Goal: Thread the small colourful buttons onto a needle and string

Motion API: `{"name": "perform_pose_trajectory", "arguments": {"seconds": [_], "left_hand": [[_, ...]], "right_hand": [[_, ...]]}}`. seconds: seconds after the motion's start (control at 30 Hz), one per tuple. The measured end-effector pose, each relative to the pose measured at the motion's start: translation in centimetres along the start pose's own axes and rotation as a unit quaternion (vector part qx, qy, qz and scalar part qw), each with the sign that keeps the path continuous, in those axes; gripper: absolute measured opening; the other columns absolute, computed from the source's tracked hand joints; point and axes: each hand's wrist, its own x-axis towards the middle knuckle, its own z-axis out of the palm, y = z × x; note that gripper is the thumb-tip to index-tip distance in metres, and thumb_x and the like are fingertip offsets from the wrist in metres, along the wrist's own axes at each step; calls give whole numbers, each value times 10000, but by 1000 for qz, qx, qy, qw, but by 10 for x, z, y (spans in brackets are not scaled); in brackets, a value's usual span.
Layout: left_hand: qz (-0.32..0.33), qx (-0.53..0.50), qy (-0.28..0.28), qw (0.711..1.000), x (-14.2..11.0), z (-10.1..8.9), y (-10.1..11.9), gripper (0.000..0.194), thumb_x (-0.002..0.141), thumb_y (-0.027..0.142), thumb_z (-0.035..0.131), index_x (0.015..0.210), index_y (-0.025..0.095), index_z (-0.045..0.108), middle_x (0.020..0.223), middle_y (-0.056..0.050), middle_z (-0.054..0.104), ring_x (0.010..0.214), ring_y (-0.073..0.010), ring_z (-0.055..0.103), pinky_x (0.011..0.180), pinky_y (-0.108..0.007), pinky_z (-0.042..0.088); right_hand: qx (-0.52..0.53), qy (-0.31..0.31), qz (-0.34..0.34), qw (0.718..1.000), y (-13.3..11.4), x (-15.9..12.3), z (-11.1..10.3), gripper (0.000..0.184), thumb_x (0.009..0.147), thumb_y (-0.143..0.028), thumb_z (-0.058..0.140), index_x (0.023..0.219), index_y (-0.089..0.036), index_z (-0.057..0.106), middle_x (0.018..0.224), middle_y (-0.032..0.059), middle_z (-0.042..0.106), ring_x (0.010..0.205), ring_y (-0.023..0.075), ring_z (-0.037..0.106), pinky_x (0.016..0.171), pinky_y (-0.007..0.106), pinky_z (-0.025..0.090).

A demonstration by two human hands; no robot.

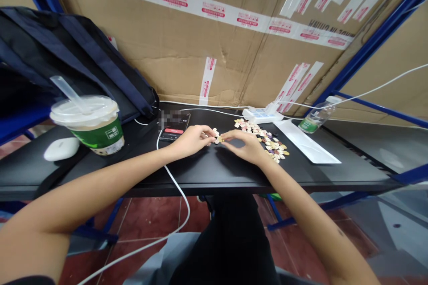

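Our right hand (pixel 245 144) pinches a yellow piece (pixel 220 140); our left hand (pixel 194 140) curls nearly closed, hold unclear. Few pieces (pixel 216 132) sit between; most seem left in the pile (pixel 272 144).

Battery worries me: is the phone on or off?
On: the phone beside the left hand shows a lit red bar.

Backpack (pixel 78 53) cut off left; phone (pixel 174 127) part-pixelated.
Pieces (pixel 217 139) between left hand (pixel 192 140) and right hand (pixel 246 146) too small to tell.
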Motion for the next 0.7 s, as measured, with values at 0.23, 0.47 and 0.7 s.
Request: {"name": "perform_pose_trajectory", "arguments": {"seconds": [0.23,0.47,0.7], "left_hand": [[88,326,14,941,-6,-8,4,202,930,221,493,971,150,677,991,-89,640,928,-221,622,854,-346,472],[76,354,-17,932,-6,-7,3,218,924,278,511,972,181,701,1004,-75,640,924,-215,620,826,-325,453],[68,349,-22,935,-7,-8,4,194,915,274,512,951,196,687,998,-49,648,909,-206,629,806,-322,449]], "right_hand": [[-153,4,24,988,32,1,-11,96,882,-277,656,949,-235,710,914,39,741,893,229,667,892,425,484],[-146,-19,38,988,41,2,-8,95,891,-275,647,936,-242,723,941,28,752,917,226,670,915,421,467],[-133,1,17,991,36,2,-10,98,903,-291,629,884,-243,712,996,43,745,1044,251,670,999,473,444]]}}
